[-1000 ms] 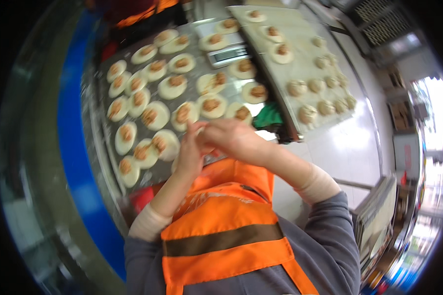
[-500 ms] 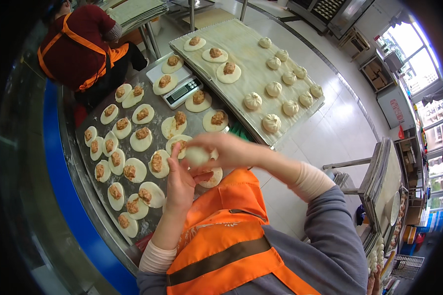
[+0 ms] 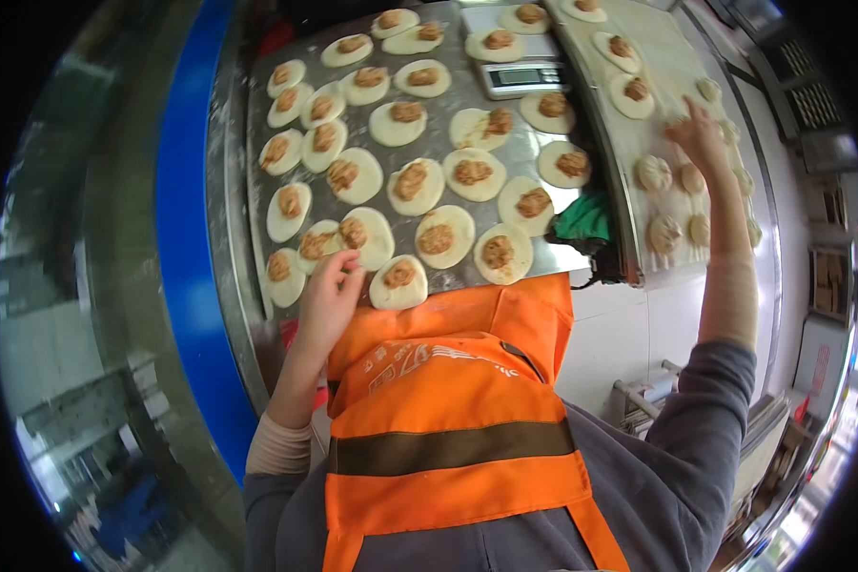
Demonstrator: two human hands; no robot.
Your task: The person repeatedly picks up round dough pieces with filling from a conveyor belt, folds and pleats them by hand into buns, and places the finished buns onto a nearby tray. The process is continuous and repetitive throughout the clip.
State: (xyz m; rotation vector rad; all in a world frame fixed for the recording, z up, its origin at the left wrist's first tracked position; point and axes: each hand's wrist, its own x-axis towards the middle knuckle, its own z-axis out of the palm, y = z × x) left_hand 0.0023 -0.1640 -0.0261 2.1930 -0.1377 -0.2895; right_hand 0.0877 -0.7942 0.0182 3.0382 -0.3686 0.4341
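On the metal table lie several flat round dough wrappers [image 3: 370, 189], each topped with a lump of reddish-brown meat filling [image 3: 411, 181]. My left hand [image 3: 332, 297] rests at the table's near edge, fingers loosely bent and holding nothing I can see. Its fingertips are by the lower rim of a filled wrapper [image 3: 377, 240]; whether they touch it I cannot tell. Out over the lined tray at right, my right hand [image 3: 701, 143] is open with its fingers stretched. Pleated buns [image 3: 653, 173] sit around it, and its fingers partly hide what lies beneath.
A digital scale [image 3: 518, 80] at the back carries filled wrappers. The paper-lined tray [image 3: 629, 138] also holds wrappers with filling at its left side. Bunched green cloth [image 3: 582, 219] sits at the table's right corner. A blue strip [image 3: 187, 191] runs along the left.
My hands were together around a round dough bun; now they are apart. The right has reached out over the tray, the left has dropped to the table edge. The view has turned.
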